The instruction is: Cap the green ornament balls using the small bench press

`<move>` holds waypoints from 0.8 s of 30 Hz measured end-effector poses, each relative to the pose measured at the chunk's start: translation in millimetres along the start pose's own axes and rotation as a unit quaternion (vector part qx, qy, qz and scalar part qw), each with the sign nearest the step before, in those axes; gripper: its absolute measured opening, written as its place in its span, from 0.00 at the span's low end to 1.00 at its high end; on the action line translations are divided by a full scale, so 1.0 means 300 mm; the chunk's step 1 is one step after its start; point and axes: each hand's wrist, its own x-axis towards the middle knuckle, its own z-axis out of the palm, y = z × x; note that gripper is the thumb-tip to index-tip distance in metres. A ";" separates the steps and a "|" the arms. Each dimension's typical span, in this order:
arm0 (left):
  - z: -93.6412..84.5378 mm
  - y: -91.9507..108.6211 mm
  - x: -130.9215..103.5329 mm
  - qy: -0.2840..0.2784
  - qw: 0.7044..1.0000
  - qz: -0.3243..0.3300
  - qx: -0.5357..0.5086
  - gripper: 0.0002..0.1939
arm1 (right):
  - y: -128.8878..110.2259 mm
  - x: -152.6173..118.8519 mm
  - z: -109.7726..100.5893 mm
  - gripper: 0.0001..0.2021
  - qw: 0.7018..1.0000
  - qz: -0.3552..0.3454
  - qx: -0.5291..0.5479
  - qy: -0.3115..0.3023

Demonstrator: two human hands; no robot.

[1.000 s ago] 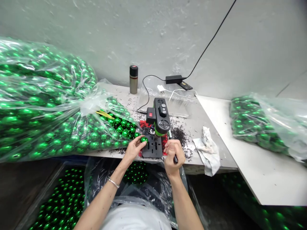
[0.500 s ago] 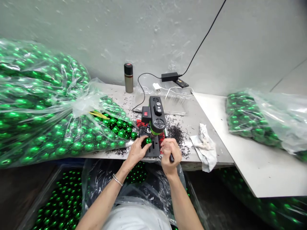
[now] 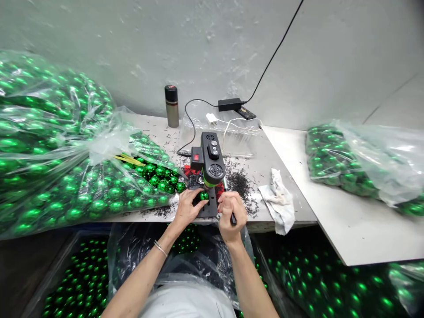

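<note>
My left hand point(image 3: 188, 207) pinches a shiny green ball point(image 3: 204, 195) between thumb and fingers. The ball sits under the head of a small black bench drill press point(image 3: 213, 154), over its dark base plate point(image 3: 208, 211). Whether the bit touches the ball is hidden by the head. My right hand point(image 3: 233, 215) is wrapped round the press's lever handle point(image 3: 233, 219), whose black end sticks out below the fist. Left of the press, more green balls point(image 3: 163, 184) lie at the mouth of a clear plastic bag.
A large bag of green balls point(image 3: 49, 154) fills the left. Black shavings point(image 3: 239, 184) and red bits point(image 3: 220, 190) surround the press. A stained cloth point(image 3: 280, 201) hangs over the front edge. Behind stand a bottle point(image 3: 171, 106) and a power adapter point(image 3: 229, 104). Another bag point(image 3: 344, 163) lies right.
The whole view has shifted slightly, so the bench and bags appear a little further left. Both hands keep their places on the ball and the lever handle.
</note>
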 end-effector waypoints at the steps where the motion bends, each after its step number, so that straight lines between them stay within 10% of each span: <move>1: 0.001 -0.003 0.001 -0.002 1.000 0.000 -0.006 0.15 | 0.000 -0.002 0.001 0.15 1.000 0.002 0.000 0.003; 24: 0.018 -0.014 -0.007 0.011 1.000 0.020 -0.015 0.18 | 0.110 -0.110 0.039 0.15 0.999 -0.028 0.024 0.038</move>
